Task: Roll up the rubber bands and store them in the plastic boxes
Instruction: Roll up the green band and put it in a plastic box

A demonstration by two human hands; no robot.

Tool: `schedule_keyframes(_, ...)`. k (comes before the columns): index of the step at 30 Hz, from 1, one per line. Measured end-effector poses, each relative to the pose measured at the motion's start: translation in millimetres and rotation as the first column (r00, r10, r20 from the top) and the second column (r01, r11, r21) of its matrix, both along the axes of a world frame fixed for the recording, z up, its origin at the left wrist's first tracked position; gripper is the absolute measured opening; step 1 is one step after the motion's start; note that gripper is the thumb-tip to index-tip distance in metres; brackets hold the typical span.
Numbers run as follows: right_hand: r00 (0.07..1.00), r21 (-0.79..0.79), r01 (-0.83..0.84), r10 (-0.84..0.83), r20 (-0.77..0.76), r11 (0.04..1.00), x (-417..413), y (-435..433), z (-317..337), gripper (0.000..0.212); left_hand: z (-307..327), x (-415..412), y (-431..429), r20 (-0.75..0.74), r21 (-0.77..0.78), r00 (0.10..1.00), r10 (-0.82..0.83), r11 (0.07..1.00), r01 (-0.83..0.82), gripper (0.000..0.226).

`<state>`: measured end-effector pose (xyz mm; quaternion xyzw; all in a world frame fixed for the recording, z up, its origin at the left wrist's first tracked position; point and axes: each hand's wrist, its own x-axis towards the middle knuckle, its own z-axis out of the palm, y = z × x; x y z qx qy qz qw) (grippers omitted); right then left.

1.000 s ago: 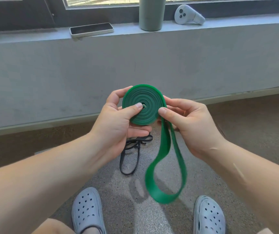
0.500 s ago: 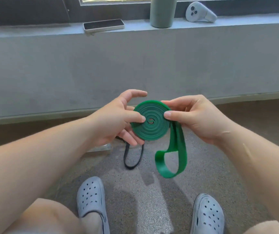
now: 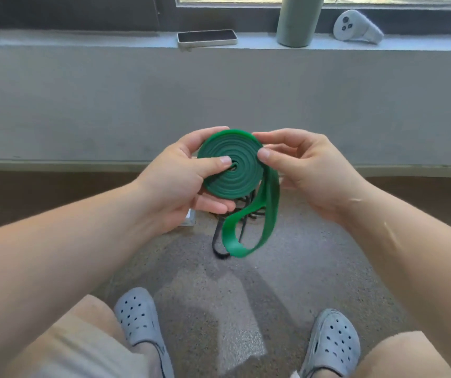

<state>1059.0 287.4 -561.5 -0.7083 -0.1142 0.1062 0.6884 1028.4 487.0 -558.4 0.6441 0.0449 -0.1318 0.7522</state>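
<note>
Head view | one green rubber band (image 3: pixel 236 177), coiled flat, held mid-air | left hand (image 3: pixel 180 184) grips it, thumb on hub | right hand (image 3: pixel 308 173) pinches rim at 3 o'clock | loose tail (image 3: pixel 271 208) hangs toward 5 o'clock, right hand nearer | one black band (image 3: pixel 216 248) on floor (image 3: pixel 314 268) beneath

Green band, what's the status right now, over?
Left hand pinches green band coil, thumb at centre. Right hand grips its rim. Short loop hangs unrolled. Black band lies on floor below.
</note>
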Motion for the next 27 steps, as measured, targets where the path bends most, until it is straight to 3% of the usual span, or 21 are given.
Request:
schedule_keyframes(4, 0.997, 0.053, 0.046, -0.043, -0.057, 0.998, -10, 12, -5, 0.028, -6, -4, 5, -0.036, -0.079, 0.999, 0.034, 0.996, -0.037, 0.038)
schedule_keyframes(10, 0.949, 0.146, 0.308, -0.291, -0.124, 0.94, -2, 28, -20, 0.016, -14, 14, 6, -0.064, -0.095, 0.997, 0.051, 0.994, -0.057, 0.04)
schedule_keyframes(19, 0.957, 0.017, 0.263, -0.259, -0.131, 0.965, 36, 28, -43, 0.022, -49, 49, 10, -0.119, -0.096, 0.989, 0.092, 0.99, -0.104, 0.037)
schedule_keyframes(24, 0.943, 0.003, 0.311, -0.308, -0.123, 0.95, 47, 29, -61, 0.021, -60, 67, 14, -0.133, 0.016, 0.991, 0.015, 1.0, -0.013, 0.037)
schedule_keyframes(27, 0.938, 0.015, 0.327, -0.322, -0.132, 0.945, 51, 23, -68, 0.02, -62, 75, 17, -0.159, 0.031, 0.979, -0.131, 0.99, 0.137, 0.036)
